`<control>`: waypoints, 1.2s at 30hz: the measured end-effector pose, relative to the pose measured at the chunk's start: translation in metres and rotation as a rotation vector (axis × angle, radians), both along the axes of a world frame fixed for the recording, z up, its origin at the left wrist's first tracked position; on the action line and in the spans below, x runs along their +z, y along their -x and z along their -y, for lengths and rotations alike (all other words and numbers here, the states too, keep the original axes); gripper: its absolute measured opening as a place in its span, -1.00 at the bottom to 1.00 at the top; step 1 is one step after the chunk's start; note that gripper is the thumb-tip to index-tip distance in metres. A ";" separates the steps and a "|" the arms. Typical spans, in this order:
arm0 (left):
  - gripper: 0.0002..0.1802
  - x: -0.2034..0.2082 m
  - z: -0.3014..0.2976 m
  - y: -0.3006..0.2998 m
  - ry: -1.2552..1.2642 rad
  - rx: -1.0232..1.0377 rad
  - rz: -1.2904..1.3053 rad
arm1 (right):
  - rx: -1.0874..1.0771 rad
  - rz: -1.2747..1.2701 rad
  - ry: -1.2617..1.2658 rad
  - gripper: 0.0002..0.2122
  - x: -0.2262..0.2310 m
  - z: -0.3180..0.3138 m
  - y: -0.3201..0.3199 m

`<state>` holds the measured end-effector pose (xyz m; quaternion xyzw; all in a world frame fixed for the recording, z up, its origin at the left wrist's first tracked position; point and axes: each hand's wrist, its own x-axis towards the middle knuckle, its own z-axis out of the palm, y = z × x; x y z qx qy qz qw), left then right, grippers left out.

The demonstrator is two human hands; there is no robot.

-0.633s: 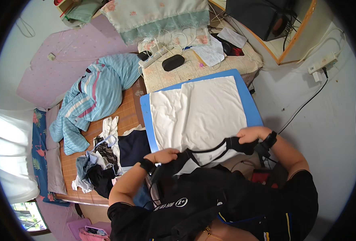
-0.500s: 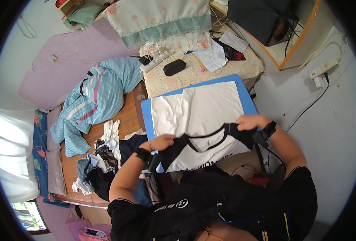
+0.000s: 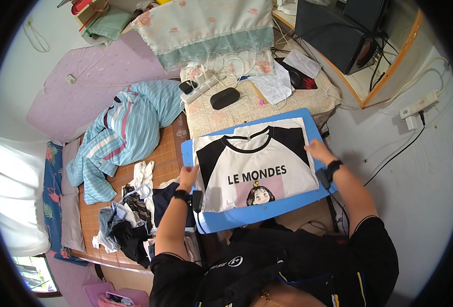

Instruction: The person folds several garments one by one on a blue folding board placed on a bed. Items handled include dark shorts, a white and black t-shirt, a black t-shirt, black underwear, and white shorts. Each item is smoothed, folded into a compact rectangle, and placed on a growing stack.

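Observation:
A white T-shirt (image 3: 259,158) with black raglan sleeves and a black collar lies folded in half on a blue board (image 3: 226,220). Lettering and a cartoon girl print face up, and the neckline is at the far side. White cloth of the same shirt shows past the collar. My left hand (image 3: 188,178) is closed at the left sleeve's edge, fingertips pinching the fabric. At the opposite edge, my right hand (image 3: 319,151) pinches the right sleeve.
Left of the board, a heap of clothes (image 3: 129,220) and a striped blue quilt (image 3: 134,123) rest on a brown mat. Behind it stands a cloth-covered table (image 3: 206,115) with a black case (image 3: 225,99), papers (image 3: 275,84) and cables. A power strip (image 3: 418,105) hangs at right.
My hands have swung the shirt's collar end away from me and laid it over the rest, print up. The near part of the blue board now shows.

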<state>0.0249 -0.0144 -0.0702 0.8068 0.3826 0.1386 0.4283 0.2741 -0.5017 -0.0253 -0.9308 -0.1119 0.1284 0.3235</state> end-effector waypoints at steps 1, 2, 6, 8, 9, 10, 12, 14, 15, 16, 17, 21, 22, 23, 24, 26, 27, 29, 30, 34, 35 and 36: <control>-0.63 -0.002 0.002 0.009 -0.141 -0.022 -0.013 | 0.045 -0.047 0.072 -0.61 -0.004 0.007 0.013; -0.61 0.001 0.003 0.015 -0.282 -0.040 -0.023 | 0.002 -0.063 0.035 -0.60 -0.011 0.013 0.027; -0.59 -0.005 0.001 0.010 0.102 0.053 -0.102 | -0.113 0.104 0.035 -0.60 -0.025 0.011 0.051; -0.61 0.025 0.016 -0.006 -0.041 0.008 -0.159 | -0.170 0.118 0.040 -0.63 -0.014 -0.003 0.054; -0.64 0.031 0.018 -0.011 -0.100 -0.003 -0.170 | -0.206 0.107 0.043 -0.65 -0.005 -0.013 0.054; -0.63 0.033 0.017 -0.015 -0.130 0.009 -0.187 | -0.238 0.101 0.047 -0.66 0.003 -0.020 0.050; -0.62 0.034 0.020 -0.029 -0.184 0.004 -0.220 | -0.290 0.358 0.113 -0.69 -0.025 -0.012 0.038; -0.64 0.042 0.015 -0.035 -0.187 -0.021 -0.237 | -0.296 0.443 0.163 -0.69 -0.024 -0.019 0.026; -0.66 0.034 0.009 -0.037 -0.210 -0.029 -0.238 | -0.245 0.211 0.139 -0.75 -0.020 -0.018 0.019; -0.66 0.034 0.010 -0.037 -0.228 -0.041 -0.249 | -0.233 0.223 0.165 -0.77 -0.022 -0.017 0.016; -0.70 0.038 0.012 -0.037 -0.265 -0.009 -0.222 | -0.221 0.236 0.192 -0.79 -0.025 -0.016 0.012; -0.71 0.034 0.001 -0.013 -0.301 0.187 -0.264 | -0.361 0.188 0.289 -0.81 -0.021 -0.014 0.015; -0.71 0.036 0.001 -0.009 -0.288 0.150 -0.274 | -0.404 0.189 0.290 -0.81 -0.020 -0.012 0.014; -0.71 0.041 0.002 -0.004 -0.276 0.113 -0.285 | -0.385 0.146 0.302 -0.81 -0.016 -0.011 0.015; -0.70 0.043 0.001 -0.002 -0.263 0.076 -0.295 | -0.338 0.138 0.275 -0.81 -0.017 -0.008 0.014; -0.68 0.037 -0.003 0.001 -0.265 0.079 -0.230 | -0.288 0.112 0.240 -0.81 -0.024 0.003 0.012; -0.67 0.037 -0.008 -0.003 -0.252 0.088 -0.183 | -0.272 0.136 0.226 -0.80 -0.028 0.005 0.009; -0.63 0.036 -0.013 -0.005 -0.239 0.087 -0.140 | -0.233 0.176 0.217 -0.79 -0.026 0.009 0.005; -0.64 0.037 -0.014 -0.004 -0.203 0.057 -0.168 | -0.230 0.177 0.203 -0.78 -0.024 0.009 0.006; -0.72 0.028 -0.014 0.007 -0.194 -0.004 -0.175 | -0.156 0.266 0.152 -0.81 -0.046 0.020 0.002; -0.73 0.028 -0.015 0.010 -0.216 -0.007 -0.180 | -0.215 0.256 0.109 -0.82 -0.043 0.015 0.003; -0.74 0.027 -0.014 0.013 -0.237 -0.010 -0.186 | -0.226 0.259 0.106 -0.81 -0.040 0.012 0.003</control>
